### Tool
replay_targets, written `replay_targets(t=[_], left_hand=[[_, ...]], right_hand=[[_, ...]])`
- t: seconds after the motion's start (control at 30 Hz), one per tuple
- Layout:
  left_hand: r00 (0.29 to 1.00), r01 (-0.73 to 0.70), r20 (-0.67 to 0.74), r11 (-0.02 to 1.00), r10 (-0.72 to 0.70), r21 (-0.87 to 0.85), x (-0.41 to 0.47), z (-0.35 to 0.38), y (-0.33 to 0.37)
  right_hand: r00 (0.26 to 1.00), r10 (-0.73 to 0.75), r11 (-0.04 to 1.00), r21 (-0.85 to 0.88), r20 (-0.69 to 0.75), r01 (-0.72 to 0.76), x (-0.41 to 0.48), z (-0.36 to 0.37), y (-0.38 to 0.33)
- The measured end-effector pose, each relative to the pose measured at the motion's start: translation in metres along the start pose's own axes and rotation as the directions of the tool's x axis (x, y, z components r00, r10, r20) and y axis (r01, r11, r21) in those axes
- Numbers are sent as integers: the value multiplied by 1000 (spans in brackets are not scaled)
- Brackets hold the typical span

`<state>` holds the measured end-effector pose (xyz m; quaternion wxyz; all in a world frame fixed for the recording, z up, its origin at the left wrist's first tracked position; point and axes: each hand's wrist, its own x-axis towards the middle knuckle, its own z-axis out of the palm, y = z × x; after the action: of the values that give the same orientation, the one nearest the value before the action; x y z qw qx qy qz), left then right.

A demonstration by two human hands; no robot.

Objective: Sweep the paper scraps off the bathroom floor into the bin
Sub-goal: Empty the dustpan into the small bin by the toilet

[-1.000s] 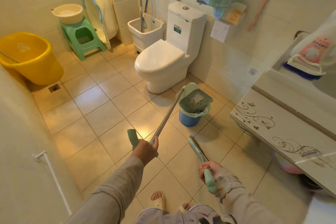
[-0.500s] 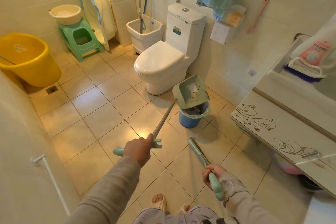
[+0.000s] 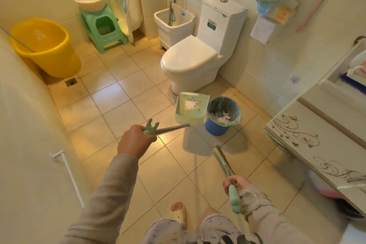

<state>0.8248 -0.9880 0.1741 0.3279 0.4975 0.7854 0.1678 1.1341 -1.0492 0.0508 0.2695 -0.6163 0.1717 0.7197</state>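
We're in a home bathroom, tiled wall to floor, with a white toilet at the back, a mop sink just left of it, a yellow tub far left and a lined bin in front.

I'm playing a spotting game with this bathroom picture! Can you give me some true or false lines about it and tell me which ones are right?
1. The left hand holds the dustpan by its long handle. True.
2. The toilet lid is up. False: it is closed.
3. The bin has paper scraps inside. True.
4. The dustpan is lying flat on the floor. False: it is lifted, beside the bin.
5. The right hand holds the broom. True.
6. The big bucket is blue. False: it is yellow.
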Motion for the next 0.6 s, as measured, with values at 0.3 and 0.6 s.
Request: replay_targets(t=[0.3,0.6], left_hand=[[969,221,63,948,-241,230,-19,47,-48],[909,394,19,875,-415,283,-33,54,-58]], right_hand=[[997,70,993,-99,16,-68,-2,13,-12],[990,134,964,-226,-39,-139,-6,11,-35]])
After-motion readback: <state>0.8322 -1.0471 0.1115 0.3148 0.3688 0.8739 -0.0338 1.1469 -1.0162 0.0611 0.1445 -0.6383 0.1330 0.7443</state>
